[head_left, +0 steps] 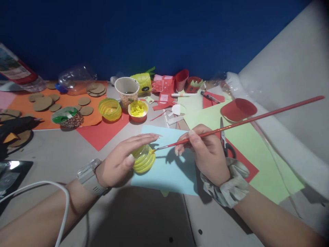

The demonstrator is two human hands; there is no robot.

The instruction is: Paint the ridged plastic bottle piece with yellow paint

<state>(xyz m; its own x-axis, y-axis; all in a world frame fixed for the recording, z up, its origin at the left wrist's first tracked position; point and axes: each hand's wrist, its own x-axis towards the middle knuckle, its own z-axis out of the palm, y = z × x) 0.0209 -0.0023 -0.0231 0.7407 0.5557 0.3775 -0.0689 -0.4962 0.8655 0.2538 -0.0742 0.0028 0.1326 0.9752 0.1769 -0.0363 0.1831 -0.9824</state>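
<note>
In my right hand [209, 154] is a paintbrush [246, 121] with a long red handle, gripped between thumb and fingers. Its yellow-wet bristles touch the side of a ribbed plastic bottle piece [144, 164], largely coated in yellow paint. My left hand [123, 156] curves around this piece, thumb low and fingers stretched over its top; the far-side contact is hidden. Both lie over a light blue sheet [174, 181]. Beyond it stand a small tub of yellow paint [138, 109], another yellow-painted bottle piece [110, 109] and a patterned paper cup [127, 91] holding liquid.
Scissors [228, 147] lie right of my right hand on red and green paper [272, 171]. Cardboard discs [42, 103], a clear bottle [77, 80] and a green-painted piece [67, 117] sit back left. A white cable [65, 206] crosses my left forearm. A blue panel [159, 34] rises behind.
</note>
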